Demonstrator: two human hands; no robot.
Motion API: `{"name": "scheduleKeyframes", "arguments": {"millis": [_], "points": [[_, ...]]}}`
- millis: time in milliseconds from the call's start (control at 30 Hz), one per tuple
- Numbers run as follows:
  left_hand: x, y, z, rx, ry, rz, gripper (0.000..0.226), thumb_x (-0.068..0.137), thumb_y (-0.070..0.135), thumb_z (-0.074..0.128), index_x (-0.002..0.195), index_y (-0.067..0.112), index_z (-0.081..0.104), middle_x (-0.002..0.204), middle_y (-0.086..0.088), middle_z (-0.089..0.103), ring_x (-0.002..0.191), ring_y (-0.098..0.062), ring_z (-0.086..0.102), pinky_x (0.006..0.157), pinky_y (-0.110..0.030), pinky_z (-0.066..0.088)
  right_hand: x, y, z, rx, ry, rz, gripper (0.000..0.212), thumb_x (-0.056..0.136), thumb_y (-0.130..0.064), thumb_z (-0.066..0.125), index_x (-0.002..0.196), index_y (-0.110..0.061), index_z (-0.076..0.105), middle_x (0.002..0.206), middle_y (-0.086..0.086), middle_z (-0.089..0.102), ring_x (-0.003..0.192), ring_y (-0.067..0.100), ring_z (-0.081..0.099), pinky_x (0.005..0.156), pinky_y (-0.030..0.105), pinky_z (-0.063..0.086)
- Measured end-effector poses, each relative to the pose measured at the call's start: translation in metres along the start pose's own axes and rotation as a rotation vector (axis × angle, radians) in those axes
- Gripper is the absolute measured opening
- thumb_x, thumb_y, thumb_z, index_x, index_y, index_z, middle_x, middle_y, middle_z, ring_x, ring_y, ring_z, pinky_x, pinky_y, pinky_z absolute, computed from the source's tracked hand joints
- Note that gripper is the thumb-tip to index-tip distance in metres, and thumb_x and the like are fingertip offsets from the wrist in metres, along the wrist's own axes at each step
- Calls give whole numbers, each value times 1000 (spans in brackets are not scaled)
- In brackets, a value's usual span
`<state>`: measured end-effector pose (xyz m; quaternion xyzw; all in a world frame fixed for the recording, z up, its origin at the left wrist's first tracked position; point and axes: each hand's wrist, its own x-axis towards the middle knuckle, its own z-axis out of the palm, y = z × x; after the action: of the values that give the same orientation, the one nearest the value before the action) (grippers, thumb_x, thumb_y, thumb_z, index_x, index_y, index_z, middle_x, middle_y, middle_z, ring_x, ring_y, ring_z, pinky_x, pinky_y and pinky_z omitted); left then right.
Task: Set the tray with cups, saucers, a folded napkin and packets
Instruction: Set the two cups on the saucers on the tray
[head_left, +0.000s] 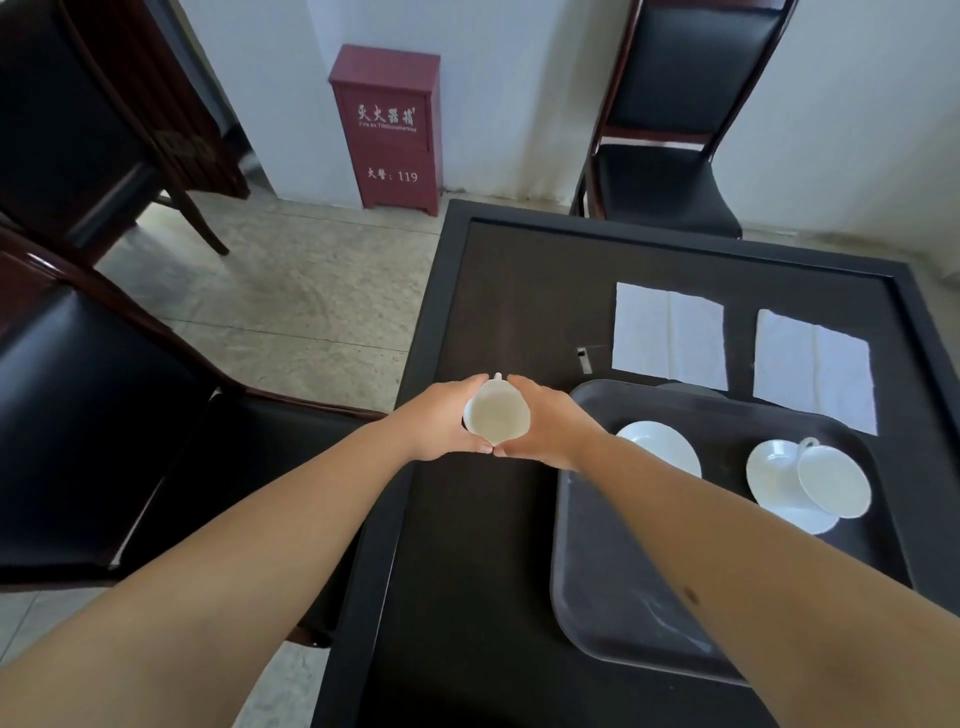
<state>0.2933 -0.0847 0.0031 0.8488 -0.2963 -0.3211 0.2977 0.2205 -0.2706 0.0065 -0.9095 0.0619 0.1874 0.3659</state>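
**Cup held in both hands, left of the tray**

Your left hand (434, 418) and right hand (545, 426) wrap a white cup (496, 415) from either side, fingers curled round its wall, thumbs meeting at its near rim. Mouth faces up at you; handle points away. You hold it over the dark tabletop (483, 571).

Just right of your right hand: grey tray (613, 587). On it, nearest that hand, a bare white saucer (662, 447), partly hidden by your forearm. Further right, a second saucer (779, 491) carrying a second cup (834, 480), tipped.

Beyond the tray, away from your hands: two flat white napkins (669, 336) (814, 370), side by side, apart.
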Motion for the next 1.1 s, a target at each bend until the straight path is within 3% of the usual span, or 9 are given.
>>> {"name": "scheduleKeyframes", "arguments": {"millis": [233, 400, 567, 667, 833, 1000, 1100], "points": [[-6, 52, 33, 17, -8, 59, 76, 68, 39, 86, 131, 37, 44, 116, 14, 60, 103, -12, 58, 87, -38, 52, -62, 19, -30, -6, 30, 37, 72, 56, -47, 82, 118, -47, 45, 100, -20, 61, 88, 6, 60, 67, 25, 51], [-3, 90, 59, -5, -5, 87, 79, 64, 42, 87, 130, 44, 43, 112, 21, 59, 101, -7, 58, 77, -25, 48, -105, 40, -54, -33, 62, 56, 76, 63, -38, 87, 127, -38, 46, 111, -17, 60, 99, 13, 56, 80, 33, 42], [4, 124, 82, 1, -34, 102, 86, 63, 44, 87, 135, 46, 39, 118, 20, 59, 104, -8, 57, 82, -29, 50, -142, 59, -74, -47, 86, 80, 85, 66, -30, 88, 137, -33, 43, 124, -9, 61, 110, 18, 56, 96, 41, 46], [11, 142, 94, 7, -47, 111, 91, 62, 46, 85, 138, 48, 35, 120, 23, 54, 106, -7, 55, 80, -26, 47, -156, 73, -83, -23, 100, 98, 79, 68, -30, 86, 135, -34, 43, 122, -10, 60, 107, 17, 57, 93, 37, 47], [31, 162, 112, 34, -69, 107, 95, 65, 45, 84, 144, 42, 32, 132, 16, 52, 113, -11, 52, 90, -31, 48, -165, 103, -96, -3, 103, 137, 86, 68, -32, 85, 140, -32, 36, 118, -12, 56, 106, 16, 54, 83, 30, 41], [48, 168, 125, 28, -53, 80, 95, 68, 42, 84, 146, 37, 31, 117, 21, 47, 105, -8, 49, 81, -24, 41, -156, 126, -105, -19, 78, 186, 106, 68, -31, 85, 151, -29, 19, 136, -3, 52, 119, 25, 52, 87, 33, 43], [58, 167, 130, 35, -50, 58, 93, 69, 40, 84, 145, 37, 31, 115, 21, 48, 103, -8, 49, 78, -23, 41, -147, 137, -106, -9, 59, 181, 98, 67, -32, 85, 146, -33, 27, 127, -5, 57, 110, 21, 55, 80, 31, 44]]}}
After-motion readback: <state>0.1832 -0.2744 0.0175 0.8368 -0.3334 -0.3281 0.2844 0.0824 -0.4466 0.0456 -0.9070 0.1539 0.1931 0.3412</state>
